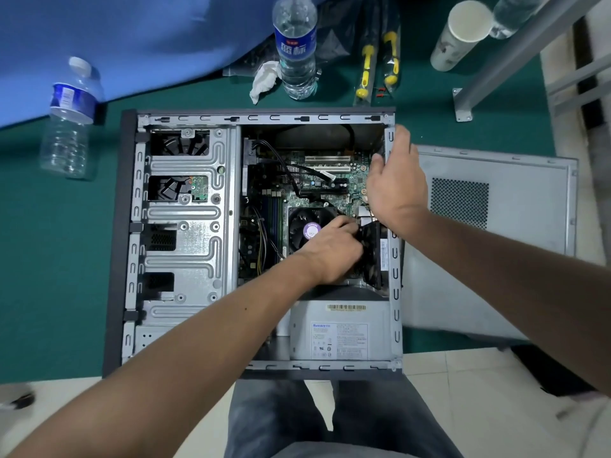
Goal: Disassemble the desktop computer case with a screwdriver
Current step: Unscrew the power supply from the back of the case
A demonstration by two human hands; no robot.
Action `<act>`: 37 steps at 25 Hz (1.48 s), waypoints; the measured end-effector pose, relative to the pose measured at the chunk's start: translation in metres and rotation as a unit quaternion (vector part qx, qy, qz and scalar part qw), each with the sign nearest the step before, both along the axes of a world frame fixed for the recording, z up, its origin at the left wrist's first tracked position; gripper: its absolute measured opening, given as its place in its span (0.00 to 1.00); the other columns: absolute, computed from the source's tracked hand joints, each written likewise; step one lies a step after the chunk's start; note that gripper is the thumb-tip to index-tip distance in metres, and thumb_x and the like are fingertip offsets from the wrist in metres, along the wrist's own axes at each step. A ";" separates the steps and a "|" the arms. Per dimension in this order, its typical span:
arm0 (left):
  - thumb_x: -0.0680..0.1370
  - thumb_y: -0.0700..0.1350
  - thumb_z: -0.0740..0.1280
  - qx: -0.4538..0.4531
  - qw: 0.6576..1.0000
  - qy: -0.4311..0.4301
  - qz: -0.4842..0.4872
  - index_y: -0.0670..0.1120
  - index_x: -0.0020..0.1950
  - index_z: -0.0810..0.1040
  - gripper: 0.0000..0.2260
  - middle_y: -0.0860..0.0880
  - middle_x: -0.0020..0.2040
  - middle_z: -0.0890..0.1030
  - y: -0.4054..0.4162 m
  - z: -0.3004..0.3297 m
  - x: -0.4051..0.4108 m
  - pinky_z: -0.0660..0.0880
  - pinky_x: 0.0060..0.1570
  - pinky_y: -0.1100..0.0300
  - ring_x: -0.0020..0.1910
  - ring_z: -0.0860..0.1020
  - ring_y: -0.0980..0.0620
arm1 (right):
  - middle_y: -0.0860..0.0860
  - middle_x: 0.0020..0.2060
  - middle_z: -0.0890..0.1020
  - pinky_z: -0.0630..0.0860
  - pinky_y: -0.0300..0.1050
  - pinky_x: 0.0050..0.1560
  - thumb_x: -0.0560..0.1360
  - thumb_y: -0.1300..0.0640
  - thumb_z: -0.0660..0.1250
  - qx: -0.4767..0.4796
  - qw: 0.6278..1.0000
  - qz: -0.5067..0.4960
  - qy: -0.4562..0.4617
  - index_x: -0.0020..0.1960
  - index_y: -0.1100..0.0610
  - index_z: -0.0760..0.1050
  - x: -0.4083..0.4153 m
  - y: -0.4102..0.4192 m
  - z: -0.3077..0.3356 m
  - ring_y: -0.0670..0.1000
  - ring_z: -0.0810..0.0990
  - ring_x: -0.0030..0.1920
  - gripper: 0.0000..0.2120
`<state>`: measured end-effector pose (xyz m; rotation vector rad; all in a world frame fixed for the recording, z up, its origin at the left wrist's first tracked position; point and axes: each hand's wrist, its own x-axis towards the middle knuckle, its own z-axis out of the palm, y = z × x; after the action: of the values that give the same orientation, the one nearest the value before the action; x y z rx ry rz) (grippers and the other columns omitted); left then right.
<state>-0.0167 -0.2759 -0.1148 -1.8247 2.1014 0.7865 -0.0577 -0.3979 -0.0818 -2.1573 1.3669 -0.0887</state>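
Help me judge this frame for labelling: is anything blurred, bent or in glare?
Head view: wide-angle bending curves the computer case edges and the side panel; bottom-left floor corner smeared; lighting soft and even, no strong glare; left hand and right hand fairly sharp; case interior dim under them.

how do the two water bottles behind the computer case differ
The left bottle looks empty; the middle bottle seems to hold some water. The left bottle has a white cap and a narrow blue label, while the middle bottle's label is a darker blue with large white characters. The left bottle stands at the edge of the blue cloth; the middle bottle stands beside a crumpled tissue. Both are clear plastic and upright on the green surface.
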 end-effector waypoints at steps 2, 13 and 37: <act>0.74 0.39 0.66 -0.004 1.000 -0.013 -0.002 0.46 0.42 0.82 0.06 0.47 0.46 0.84 -0.001 0.001 0.001 0.59 0.67 0.52 0.65 0.70 0.46 | 0.59 0.68 0.70 0.73 0.58 0.59 0.82 0.55 0.56 -0.001 1.000 0.001 0.001 0.76 0.55 0.55 0.000 -0.001 -0.001 0.64 0.74 0.63 0.24; 0.75 0.39 0.65 -0.025 0.999 -0.017 0.010 0.47 0.43 0.82 0.06 0.51 0.43 0.84 0.005 0.000 -0.005 0.60 0.64 0.52 0.61 0.69 0.46 | 0.59 0.67 0.71 0.74 0.57 0.57 0.82 0.56 0.56 -0.005 1.000 -0.003 0.006 0.77 0.55 0.55 0.000 0.000 0.000 0.63 0.74 0.62 0.24; 0.74 0.39 0.67 -0.012 0.999 -0.009 0.030 0.49 0.37 0.75 0.08 0.49 0.47 0.83 0.002 0.002 -0.001 0.57 0.66 0.53 0.65 0.67 0.46 | 0.59 0.67 0.71 0.69 0.49 0.47 0.81 0.57 0.56 -0.017 1.000 0.000 0.011 0.76 0.55 0.55 -0.001 -0.001 -0.003 0.62 0.76 0.58 0.24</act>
<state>-0.0181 -0.2741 -0.1125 -1.9084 2.0613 0.7600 -0.0588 -0.3989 -0.0845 -2.1919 1.3865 -0.0897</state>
